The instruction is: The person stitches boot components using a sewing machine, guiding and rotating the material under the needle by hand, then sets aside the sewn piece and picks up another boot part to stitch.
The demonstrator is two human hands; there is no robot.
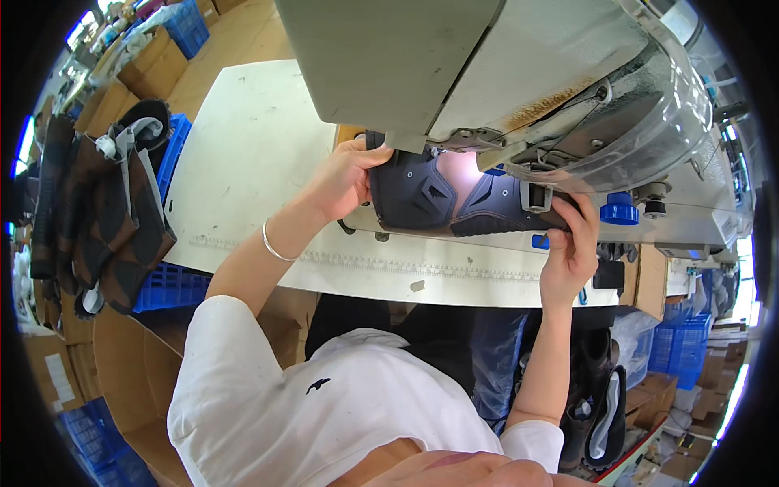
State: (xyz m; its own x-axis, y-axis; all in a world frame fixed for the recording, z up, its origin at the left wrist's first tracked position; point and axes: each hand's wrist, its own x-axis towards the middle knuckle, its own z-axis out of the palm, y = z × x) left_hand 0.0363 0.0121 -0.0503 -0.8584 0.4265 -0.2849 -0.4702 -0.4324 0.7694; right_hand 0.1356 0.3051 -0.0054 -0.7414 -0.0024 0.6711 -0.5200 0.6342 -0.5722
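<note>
In the frame's upper middle, your left hand (350, 180) pinches the dark panel (410, 199) at its left edge, thumb against fingers; your right hand (574, 247) grips its right end.

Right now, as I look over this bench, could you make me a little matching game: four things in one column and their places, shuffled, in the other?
Things
1. Dark panel
2. Silver bangle
3. Blue knob
4. Brown-and-black patterned pieces

Places
A. Around the left forearm
B. Piled to the left of the white table
C. Under the machine head, held at both ends
D. Just below the rim of the clear guard

Pairs: 1-C, 2-A, 3-D, 4-B
</note>
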